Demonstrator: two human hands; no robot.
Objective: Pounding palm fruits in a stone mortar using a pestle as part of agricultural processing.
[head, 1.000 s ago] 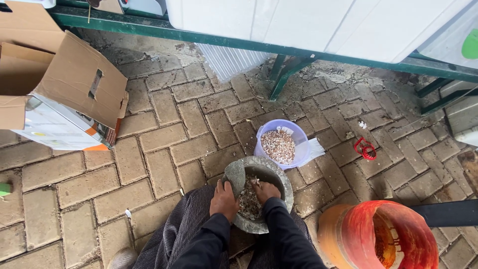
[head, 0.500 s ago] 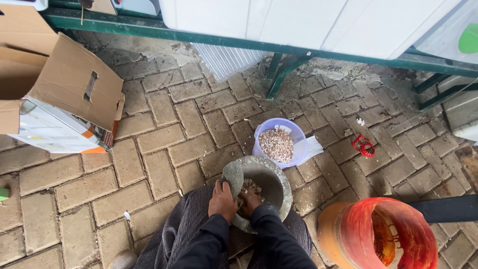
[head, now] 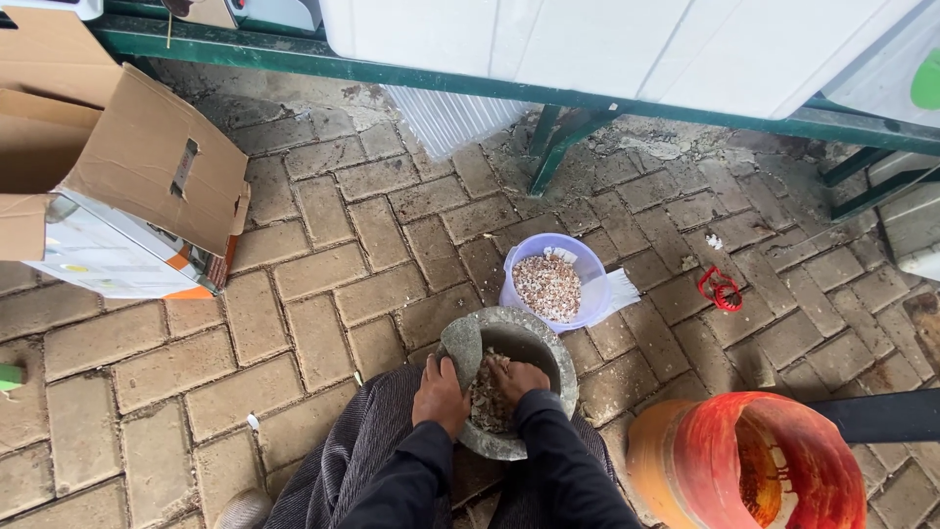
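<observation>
Overhead, brick paving (head: 323, 294) in worn interlocking blocks fills the view, crossed at the top by a green metal frame (head: 548, 98) carrying white panels (head: 607, 39). At far left lies an open brown cardboard box (head: 127, 167), its flaps spread, with a narrow pale label strip on one flap and a white, orange-edged printed side facing down and front. At lower right stands an orange barrel (head: 754, 460) with a red rim, rust-coloured inside. A grey stone mortar (head: 534, 343), rough and thick-walled, rests against the person's lap at bottom centre, tilted toward the body; pale broken shell bits (head: 485, 397) lie inside. Just beyond it, touching or nearly so, stands a lilac plastic tub (head: 583, 264) heaped with similar pale fragments, a white sheet (head: 622, 291) beside it. A small red ring (head: 722, 290) lies on the bricks to the right.

Left hand (head: 441, 395): palm down, fingers closed over the mortar's near rim, gripping it. Right hand (head: 516, 379): inside the bowl, fingers curled loosely into the bits; whether it grasps any cannot be told. Both sleeves are dark.
</observation>
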